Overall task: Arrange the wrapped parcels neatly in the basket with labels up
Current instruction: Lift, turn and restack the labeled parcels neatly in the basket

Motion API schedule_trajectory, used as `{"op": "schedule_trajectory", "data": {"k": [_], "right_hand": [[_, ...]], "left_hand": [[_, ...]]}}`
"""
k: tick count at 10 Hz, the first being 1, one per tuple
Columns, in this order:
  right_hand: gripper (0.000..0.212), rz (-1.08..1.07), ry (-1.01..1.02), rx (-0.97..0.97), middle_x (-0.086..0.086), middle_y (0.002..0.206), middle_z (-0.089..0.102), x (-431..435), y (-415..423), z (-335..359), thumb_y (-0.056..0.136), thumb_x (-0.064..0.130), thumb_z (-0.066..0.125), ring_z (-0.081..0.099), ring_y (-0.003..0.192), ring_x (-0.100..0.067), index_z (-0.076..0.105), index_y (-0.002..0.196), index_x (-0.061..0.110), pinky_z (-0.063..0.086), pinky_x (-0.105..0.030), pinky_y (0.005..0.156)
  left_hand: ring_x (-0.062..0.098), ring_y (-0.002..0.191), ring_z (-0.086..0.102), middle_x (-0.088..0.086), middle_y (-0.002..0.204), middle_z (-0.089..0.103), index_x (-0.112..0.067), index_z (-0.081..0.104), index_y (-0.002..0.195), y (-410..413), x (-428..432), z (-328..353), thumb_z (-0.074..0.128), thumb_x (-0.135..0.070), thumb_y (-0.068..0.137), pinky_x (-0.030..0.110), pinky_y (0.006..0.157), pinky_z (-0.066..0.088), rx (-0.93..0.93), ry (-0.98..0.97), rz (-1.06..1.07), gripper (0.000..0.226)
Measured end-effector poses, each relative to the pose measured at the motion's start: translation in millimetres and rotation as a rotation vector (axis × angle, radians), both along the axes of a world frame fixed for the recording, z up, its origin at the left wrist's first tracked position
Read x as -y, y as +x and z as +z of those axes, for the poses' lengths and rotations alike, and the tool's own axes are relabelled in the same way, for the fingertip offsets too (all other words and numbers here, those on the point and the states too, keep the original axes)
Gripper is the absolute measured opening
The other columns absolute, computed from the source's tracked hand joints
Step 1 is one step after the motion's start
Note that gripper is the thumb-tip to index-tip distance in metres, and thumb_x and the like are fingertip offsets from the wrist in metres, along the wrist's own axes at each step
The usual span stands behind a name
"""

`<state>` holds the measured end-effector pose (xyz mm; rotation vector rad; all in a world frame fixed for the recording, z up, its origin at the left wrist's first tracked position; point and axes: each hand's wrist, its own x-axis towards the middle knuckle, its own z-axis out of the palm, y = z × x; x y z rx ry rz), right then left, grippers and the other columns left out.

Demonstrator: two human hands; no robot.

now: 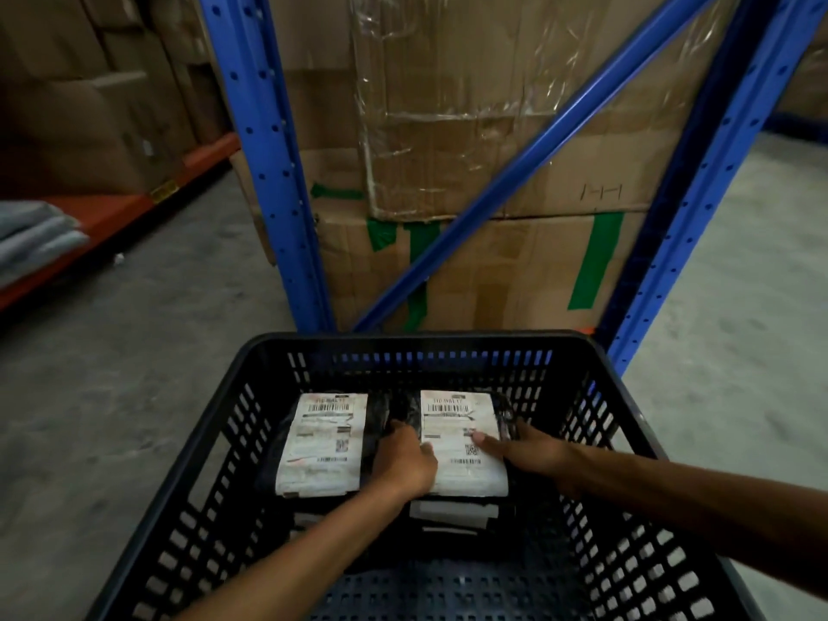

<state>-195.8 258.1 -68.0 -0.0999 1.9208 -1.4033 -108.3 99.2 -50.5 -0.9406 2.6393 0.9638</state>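
Observation:
A black slotted plastic basket (269, 347) stands on the floor below me. Two black-wrapped parcels lie side by side at its far end, white labels facing up: the left parcel (320, 441) and the right parcel (461, 437). My left hand (403, 459) grips the right parcel's left edge, fingers curled into the gap between the two. My right hand (524, 450) holds its right edge, thumb pressed on the label. Another white label (452, 513) shows below the right parcel, partly hidden by it.
Blue steel rack uprights (269, 172) with a diagonal brace stand right behind the basket, with taped cardboard boxes (448, 150) stacked inside. An orange shelf beam (103, 217) with grey folded fabric runs at the left. Bare concrete floor (134, 374) lies on both sides.

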Motion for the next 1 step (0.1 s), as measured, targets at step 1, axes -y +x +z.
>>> {"op": "schedule_trajectory", "data": {"k": [1], "right_hand": [[0.008, -0.012, 0.077, -0.063, -0.014, 0.123, 0.072, 0.2, 0.0, 16.1, 0.086, 0.021, 0.076, 0.072, 0.073, -0.006, 0.069, 0.09, 0.022, 0.059, -0.02, 0.067]], "left_hand": [[0.03, 0.13, 0.054, 0.014, 0.147, 0.051, 0.002, 0.027, 0.152, -1.5, 1.8, 13.9, 0.048, -0.028, 0.098, 0.031, 0.099, 0.046, 0.054, 0.046, -0.05, 0.065]]}}
